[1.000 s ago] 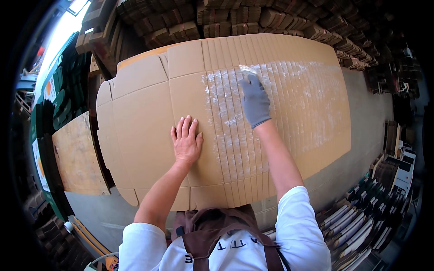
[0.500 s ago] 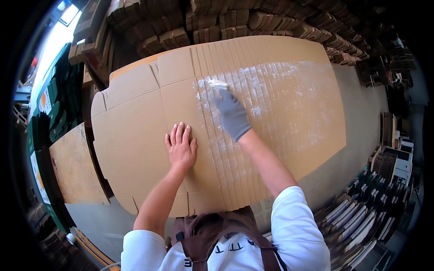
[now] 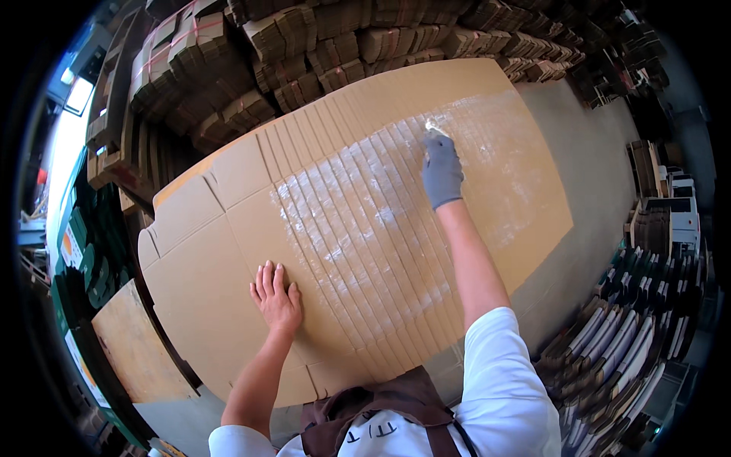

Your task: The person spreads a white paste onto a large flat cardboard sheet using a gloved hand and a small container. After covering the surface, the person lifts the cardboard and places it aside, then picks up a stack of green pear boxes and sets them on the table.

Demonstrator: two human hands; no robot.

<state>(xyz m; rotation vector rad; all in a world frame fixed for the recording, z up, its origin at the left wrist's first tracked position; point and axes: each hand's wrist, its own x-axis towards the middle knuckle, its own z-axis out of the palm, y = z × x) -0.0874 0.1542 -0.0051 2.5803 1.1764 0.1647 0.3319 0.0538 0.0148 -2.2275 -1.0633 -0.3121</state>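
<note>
A large creased cardboard sheet (image 3: 205, 266) lies flat before me, with white paste (image 3: 335, 202) smeared over its ribbed middle and right side. My right hand (image 3: 443, 171), in a grey glove, is closed around what looks like a brush (image 3: 435, 126); its tip is coated in white. The brush meets the sheet near the far edge of the smeared area, and its handle is mostly hidden by the glove. My bare left hand (image 3: 277, 298) rests palm down on the plain cardboard, fingers stretched, left of the paste.
Bundled cardboard stacks (image 3: 282, 46) stand beyond the sheet. At the left are a wooden pallet (image 3: 114, 145), dark green pieces (image 3: 99, 259) and a wooden board (image 3: 141, 343). Rows of stacked panels (image 3: 609, 343) stand on the right, beside the grey floor (image 3: 563, 145).
My right hand has swept the brush rightward across the ribbed cardboard. My left hand still lies flat on the sheet. The whole view has turned, so the sheet appears shifted and tilted.
</note>
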